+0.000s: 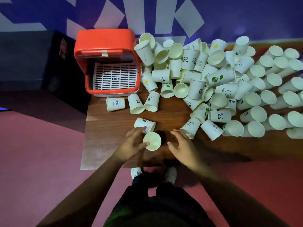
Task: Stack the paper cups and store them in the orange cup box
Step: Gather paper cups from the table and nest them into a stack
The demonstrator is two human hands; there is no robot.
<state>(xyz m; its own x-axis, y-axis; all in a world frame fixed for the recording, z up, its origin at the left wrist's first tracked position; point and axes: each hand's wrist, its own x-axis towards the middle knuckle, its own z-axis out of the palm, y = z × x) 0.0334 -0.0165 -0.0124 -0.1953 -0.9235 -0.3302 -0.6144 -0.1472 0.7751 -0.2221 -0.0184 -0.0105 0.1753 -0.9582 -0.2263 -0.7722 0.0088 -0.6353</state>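
Observation:
An upright white paper cup stands near the table's front edge. My left hand holds it from the left, thumb on its rim and fingers curved round its far side. Another cup with a panda print lies on its side just beyond those fingers. My right hand hovers to the right of the upright cup, fingers spread, holding nothing. The orange cup box stands at the table's back left, lid up, showing a white slotted tray with nothing on it. A big heap of loose cups fills the middle and right.
The wooden table ends at its left edge just below the box. Three cups lie in front of the box. Rows of cups lying on their sides cover the far right. A dark crate sits left of the box.

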